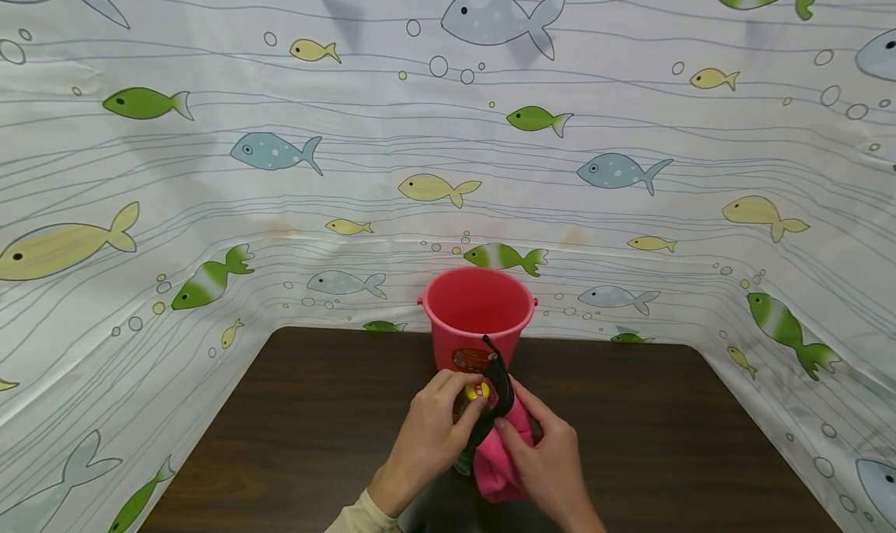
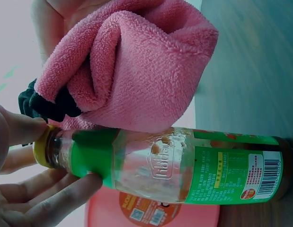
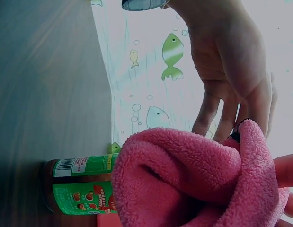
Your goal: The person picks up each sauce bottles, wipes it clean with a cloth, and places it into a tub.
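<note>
My left hand [image 1: 434, 426] grips a glass bottle by its neck, thumb and fingers around the yellow cap [image 1: 477, 391]. In the left wrist view the bottle [image 2: 155, 165] shows green labels, clear glass with brown smears, and some dark contents low down. My right hand [image 1: 549, 459] pinches a fluffy pink cloth [image 1: 500, 464] with black trim [image 1: 498, 381], just right of the bottle. The cloth hangs folded and bunched against the bottle's side in the left wrist view. Seen from the right wrist, the folds of the cloth [image 3: 174, 165] hide the bottle's upper part.
A pink bucket [image 1: 444, 346] with an orange-brown label stands behind the hands, at the far edge of the dark wooden table [image 1: 315, 432]. A white sheet [image 1: 392, 97] printed with fish surrounds the table at the back and sides.
</note>
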`<state>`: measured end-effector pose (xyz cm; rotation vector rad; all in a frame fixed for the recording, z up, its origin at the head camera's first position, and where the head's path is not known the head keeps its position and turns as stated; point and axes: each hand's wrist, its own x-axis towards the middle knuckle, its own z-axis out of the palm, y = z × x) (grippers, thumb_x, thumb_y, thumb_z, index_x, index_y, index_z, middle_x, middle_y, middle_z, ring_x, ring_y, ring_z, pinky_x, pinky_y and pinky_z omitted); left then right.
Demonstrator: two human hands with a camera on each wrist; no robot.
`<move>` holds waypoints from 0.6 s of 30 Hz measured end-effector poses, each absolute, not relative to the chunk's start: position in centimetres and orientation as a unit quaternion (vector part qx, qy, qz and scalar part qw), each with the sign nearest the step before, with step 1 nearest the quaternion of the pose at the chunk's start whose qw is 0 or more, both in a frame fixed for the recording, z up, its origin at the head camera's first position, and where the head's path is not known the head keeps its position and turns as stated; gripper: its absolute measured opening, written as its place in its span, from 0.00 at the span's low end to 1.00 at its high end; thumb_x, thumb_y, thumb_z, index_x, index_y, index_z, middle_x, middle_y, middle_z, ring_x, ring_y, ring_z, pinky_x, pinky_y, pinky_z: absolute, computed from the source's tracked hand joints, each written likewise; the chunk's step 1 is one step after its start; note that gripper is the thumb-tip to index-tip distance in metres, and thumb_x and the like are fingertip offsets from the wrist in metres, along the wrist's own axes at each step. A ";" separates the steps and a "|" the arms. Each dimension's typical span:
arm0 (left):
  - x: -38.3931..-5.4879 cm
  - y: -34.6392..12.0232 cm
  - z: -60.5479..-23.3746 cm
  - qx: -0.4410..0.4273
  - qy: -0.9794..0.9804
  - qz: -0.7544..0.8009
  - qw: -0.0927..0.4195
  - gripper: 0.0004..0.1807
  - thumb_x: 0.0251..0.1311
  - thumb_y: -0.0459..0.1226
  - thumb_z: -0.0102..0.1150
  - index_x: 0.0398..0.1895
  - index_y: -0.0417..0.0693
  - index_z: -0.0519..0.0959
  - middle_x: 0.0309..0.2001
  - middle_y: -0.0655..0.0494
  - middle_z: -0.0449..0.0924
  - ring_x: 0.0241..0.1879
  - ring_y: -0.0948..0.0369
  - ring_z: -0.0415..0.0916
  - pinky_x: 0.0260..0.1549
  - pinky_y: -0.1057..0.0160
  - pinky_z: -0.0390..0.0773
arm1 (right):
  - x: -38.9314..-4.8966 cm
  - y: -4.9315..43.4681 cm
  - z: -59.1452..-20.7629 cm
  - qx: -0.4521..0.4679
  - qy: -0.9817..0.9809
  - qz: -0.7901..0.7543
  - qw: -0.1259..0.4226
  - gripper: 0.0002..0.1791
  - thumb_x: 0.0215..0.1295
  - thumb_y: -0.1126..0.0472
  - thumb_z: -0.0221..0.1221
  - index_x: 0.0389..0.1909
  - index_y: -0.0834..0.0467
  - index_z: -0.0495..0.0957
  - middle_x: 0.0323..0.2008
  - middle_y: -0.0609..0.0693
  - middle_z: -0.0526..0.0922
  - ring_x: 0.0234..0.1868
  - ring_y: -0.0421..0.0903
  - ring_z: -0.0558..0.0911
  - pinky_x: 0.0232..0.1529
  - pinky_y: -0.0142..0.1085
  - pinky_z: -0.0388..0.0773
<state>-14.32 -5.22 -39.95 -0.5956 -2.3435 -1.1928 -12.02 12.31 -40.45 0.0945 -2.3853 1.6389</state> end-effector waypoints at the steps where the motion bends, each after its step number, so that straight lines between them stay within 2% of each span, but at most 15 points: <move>1: -14.3 -5.2 -39.9 -0.214 -0.849 -0.430 0.222 0.13 0.67 0.35 0.70 0.52 0.42 0.86 0.46 0.51 0.85 0.40 0.58 0.83 0.34 0.71 0.84 | -12.0 12.3 -40.4 0.032 -0.818 0.562 0.123 0.31 0.66 0.62 0.72 0.70 0.48 0.80 0.49 0.54 0.91 0.27 0.39 0.81 0.26 0.32 0.81; 8: -14.3 -5.1 -40.1 -0.208 -0.855 -0.411 0.239 0.12 0.67 0.35 0.70 0.51 0.44 0.86 0.45 0.53 0.85 0.39 0.61 0.81 0.37 0.67 0.83 | -12.0 12.2 -40.6 0.043 -0.815 0.566 0.118 0.31 0.66 0.60 0.72 0.70 0.45 0.79 0.52 0.53 0.90 0.29 0.38 0.82 0.28 0.32 0.82; 14: -14.4 -5.3 -40.1 -0.218 -0.840 -0.444 0.222 0.10 0.70 0.33 0.64 0.52 0.43 0.86 0.47 0.52 0.87 0.41 0.62 0.82 0.38 0.66 0.84 | -12.0 11.9 -40.8 0.072 -0.811 0.570 0.108 0.34 0.66 0.55 0.73 0.73 0.42 0.76 0.54 0.54 0.89 0.33 0.35 0.89 0.33 0.29 0.86; 18: -14.5 -5.3 -40.1 -0.223 -0.838 -0.450 0.214 0.11 0.71 0.33 0.63 0.53 0.42 0.86 0.48 0.51 0.88 0.41 0.62 0.82 0.38 0.67 0.84 | -12.1 11.8 -41.0 0.082 -0.823 0.550 0.116 0.35 0.67 0.54 0.72 0.75 0.40 0.74 0.53 0.52 0.90 0.35 0.33 0.89 0.34 0.28 0.86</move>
